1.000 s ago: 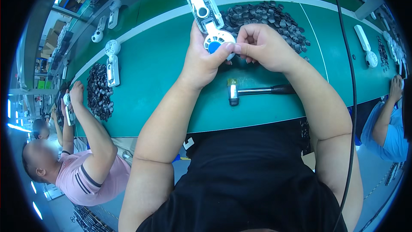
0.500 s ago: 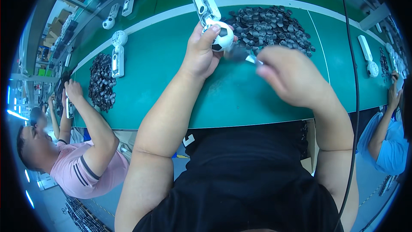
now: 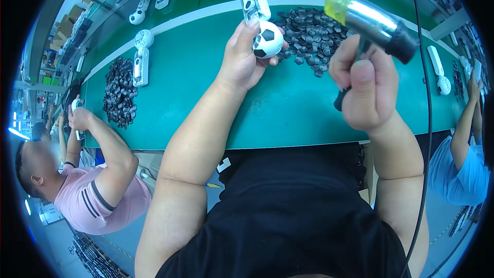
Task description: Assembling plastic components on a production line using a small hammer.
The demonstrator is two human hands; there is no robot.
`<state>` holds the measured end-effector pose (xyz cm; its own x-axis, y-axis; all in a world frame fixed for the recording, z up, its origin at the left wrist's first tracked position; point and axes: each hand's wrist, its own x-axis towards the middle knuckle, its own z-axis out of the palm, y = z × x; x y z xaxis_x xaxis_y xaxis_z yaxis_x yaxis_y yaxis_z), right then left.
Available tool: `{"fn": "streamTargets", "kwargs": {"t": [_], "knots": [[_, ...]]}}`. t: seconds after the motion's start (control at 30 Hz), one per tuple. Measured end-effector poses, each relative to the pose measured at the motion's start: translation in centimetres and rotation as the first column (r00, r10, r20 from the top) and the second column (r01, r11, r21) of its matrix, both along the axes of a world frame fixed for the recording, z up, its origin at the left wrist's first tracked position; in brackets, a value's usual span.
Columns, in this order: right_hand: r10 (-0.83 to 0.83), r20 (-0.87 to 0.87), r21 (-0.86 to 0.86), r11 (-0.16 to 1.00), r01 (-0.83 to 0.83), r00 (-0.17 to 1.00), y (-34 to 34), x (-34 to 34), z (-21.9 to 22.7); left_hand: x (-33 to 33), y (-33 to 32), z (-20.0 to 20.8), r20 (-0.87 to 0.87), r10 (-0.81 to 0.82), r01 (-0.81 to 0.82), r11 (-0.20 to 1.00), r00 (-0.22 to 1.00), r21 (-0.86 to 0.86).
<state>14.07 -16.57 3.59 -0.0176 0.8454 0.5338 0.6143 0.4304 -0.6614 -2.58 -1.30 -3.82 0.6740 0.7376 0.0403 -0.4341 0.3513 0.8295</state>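
Holding a white device (image 3: 254,0) in the left grip (image 3: 243,57), with thumb and fingers clamped around its football-patterned ball end (image 3: 267,39). Pointing the long clear-fronted part of the device away from that grip, on its far side. Clenching a hammer (image 3: 370,18) in the right grip (image 3: 368,87), with the fist closed around its dark handle (image 3: 341,99). Carrying the hammer high over the table (image 3: 293,105), with the yellow face (image 3: 335,6) angled off to the left of the right grip and the black face (image 3: 404,44) to its right. Having a heap of black pieces (image 3: 314,38) on the table between both grips. Well left of the left grip, showing another white device (image 3: 141,64) beside a second black heap (image 3: 119,95); farther out, showing a co-worker in pink (image 3: 90,195).
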Motion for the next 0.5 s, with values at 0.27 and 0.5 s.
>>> {"fn": "streamTargets", "kwargs": {"t": [0.27,0.5], "knots": [[0.249,0.445,-0.483,0.875,-0.003,0.86,0.6,-1.2,-2.5,-0.5,0.3,0.0,-0.096,0.046,-0.035,0.993,0.994,0.114],[-0.007,0.603,-0.304,0.922,0.238,0.798,1.7,2.6,-5.1,0.1,0.6,-0.5,-0.138,0.162,-0.119,0.954,0.977,0.276]]}}
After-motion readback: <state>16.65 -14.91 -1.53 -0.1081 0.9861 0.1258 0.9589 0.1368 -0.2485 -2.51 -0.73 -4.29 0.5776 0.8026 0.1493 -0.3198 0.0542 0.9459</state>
